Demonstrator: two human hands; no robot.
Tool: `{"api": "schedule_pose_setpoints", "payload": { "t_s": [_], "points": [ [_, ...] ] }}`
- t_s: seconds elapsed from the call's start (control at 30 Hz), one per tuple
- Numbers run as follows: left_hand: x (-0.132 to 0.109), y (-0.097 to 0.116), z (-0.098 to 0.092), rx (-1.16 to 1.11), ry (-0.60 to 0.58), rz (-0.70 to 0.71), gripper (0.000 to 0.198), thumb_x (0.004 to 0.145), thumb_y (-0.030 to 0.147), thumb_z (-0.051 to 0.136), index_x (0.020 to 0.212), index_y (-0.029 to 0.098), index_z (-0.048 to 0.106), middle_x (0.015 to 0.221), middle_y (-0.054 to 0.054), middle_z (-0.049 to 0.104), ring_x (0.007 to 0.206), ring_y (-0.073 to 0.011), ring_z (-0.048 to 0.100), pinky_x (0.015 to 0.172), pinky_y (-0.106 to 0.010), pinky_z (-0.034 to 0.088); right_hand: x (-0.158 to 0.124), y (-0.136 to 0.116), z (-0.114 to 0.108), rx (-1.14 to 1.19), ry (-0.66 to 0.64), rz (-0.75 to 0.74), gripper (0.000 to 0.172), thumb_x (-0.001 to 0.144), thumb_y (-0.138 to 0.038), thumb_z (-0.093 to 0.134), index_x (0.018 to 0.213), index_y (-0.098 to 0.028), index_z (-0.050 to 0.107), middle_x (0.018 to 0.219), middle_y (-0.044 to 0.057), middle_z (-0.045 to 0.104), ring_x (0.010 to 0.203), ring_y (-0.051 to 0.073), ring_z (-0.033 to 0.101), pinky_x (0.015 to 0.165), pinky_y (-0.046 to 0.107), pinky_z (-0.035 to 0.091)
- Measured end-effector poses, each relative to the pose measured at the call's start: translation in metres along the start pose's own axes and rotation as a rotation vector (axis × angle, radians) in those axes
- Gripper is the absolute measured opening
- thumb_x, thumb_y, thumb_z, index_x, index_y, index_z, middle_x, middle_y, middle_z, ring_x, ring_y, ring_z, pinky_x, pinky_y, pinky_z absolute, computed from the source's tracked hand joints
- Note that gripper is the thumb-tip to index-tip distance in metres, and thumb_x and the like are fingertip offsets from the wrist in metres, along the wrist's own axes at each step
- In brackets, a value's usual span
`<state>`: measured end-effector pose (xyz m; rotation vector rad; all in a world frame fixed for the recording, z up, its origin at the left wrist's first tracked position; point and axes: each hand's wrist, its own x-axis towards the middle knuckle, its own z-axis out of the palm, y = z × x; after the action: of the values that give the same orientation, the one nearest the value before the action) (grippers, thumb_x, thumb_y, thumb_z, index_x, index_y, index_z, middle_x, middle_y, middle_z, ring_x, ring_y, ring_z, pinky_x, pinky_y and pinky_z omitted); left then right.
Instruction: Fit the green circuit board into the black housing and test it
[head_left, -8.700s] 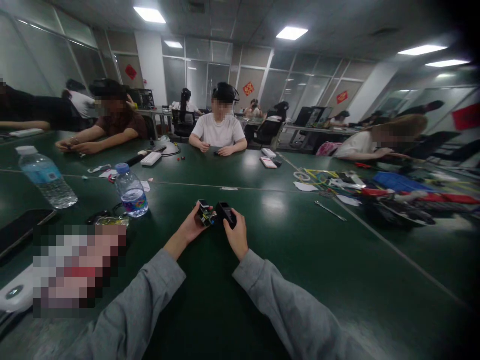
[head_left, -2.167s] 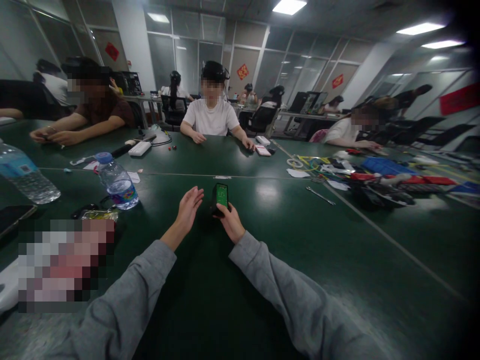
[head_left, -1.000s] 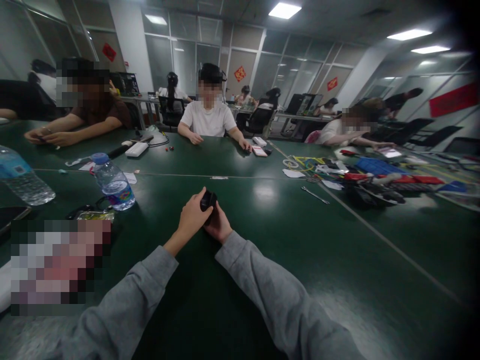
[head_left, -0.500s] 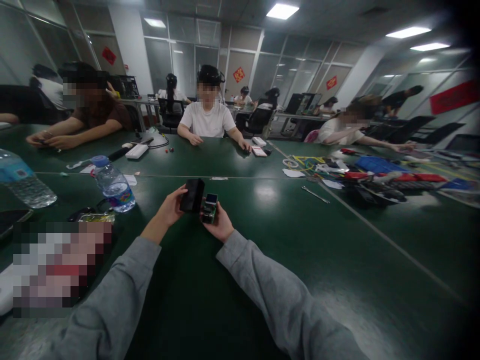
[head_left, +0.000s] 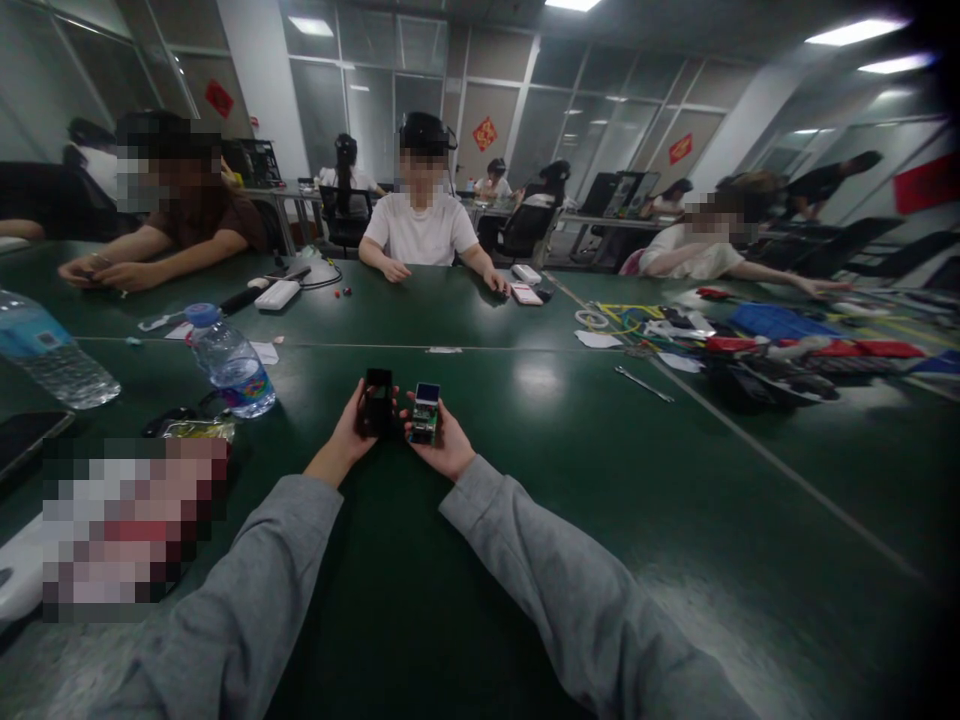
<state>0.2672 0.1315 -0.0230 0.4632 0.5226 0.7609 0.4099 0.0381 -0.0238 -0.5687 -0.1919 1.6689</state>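
My left hand (head_left: 352,428) is wrapped round a black rectangular case (head_left: 378,400), held upright with a face toward me that looks like an open, dark inside. Close beside it, my right hand (head_left: 448,440) grips a small green circuit board (head_left: 426,415) with a little screen at its top end. The case and the board are apart, with a narrow gap between them. Both are held above the dark green table (head_left: 585,560). Some fingertips are hidden behind the two things.
Left of me stand a water bottle (head_left: 232,365) and a larger bottle (head_left: 56,350), near a phone (head_left: 30,440) and a blurred-out packet (head_left: 135,530). A wrench (head_left: 643,384) lies at right, before a heap of cables and tools (head_left: 787,345). Co-workers sit across the table.
My left hand has turned the black case so that its dark, hollow-looking face points toward me. The circuit board has stayed in my right hand, slightly more upright. The view has shifted a little.
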Motion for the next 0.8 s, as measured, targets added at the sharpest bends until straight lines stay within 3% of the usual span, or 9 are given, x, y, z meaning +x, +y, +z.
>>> {"api": "schedule_pose_setpoints", "payload": {
  "t_s": [0.33,0.5,0.7,0.8],
  "points": [
    [0.0019,-0.0023,-0.0012,0.183,-0.021,-0.05,0.047,0.096,0.05,0.044,0.115,0.011,0.063,0.076,-0.008,0.068,0.062,-0.0175,0.066,0.054,-0.027,0.053,0.0002,0.0005,0.0002,-0.001,0.006,0.004,0.051,0.103,-0.046,0.019,0.115,-0.017,0.059,0.082,0.008,0.07,0.066,0.015,0.062,0.06,0.024,0.052],
    [0.0024,-0.0062,-0.0016,0.173,-0.026,-0.019,0.04,0.092,0.048,0.052,0.11,0.014,0.063,0.081,-0.007,0.069,0.068,-0.019,0.067,0.063,-0.032,0.056,0.003,0.0016,-0.003,-0.016,0.017,-0.003,0.05,0.102,-0.048,0.021,0.114,-0.018,0.06,0.077,0.006,0.068,0.067,0.015,0.063,0.061,0.025,0.052],
    [-0.0019,-0.005,0.0032,0.24,0.024,-0.04,0.032,0.09,0.041,0.054,0.102,0.014,0.064,0.074,-0.007,0.068,0.058,-0.0183,0.063,0.048,-0.027,0.05,0.0059,0.0024,-0.0059,-0.003,0.049,-0.01,0.049,0.102,-0.05,0.025,0.113,-0.018,0.061,0.075,0.004,0.066,0.067,0.015,0.062,0.063,0.026,0.053],
    [-0.0051,-0.0002,0.0057,0.3,0.076,-0.009,0.029,0.085,0.039,0.058,0.101,0.015,0.065,0.078,-0.007,0.07,0.066,-0.0209,0.067,0.058,-0.031,0.055,0.005,0.0023,-0.005,0.003,0.077,-0.008,0.047,0.101,-0.05,0.028,0.112,-0.018,0.06,0.077,0.005,0.066,0.07,0.016,0.063,0.064,0.027,0.054]
  ]
}}
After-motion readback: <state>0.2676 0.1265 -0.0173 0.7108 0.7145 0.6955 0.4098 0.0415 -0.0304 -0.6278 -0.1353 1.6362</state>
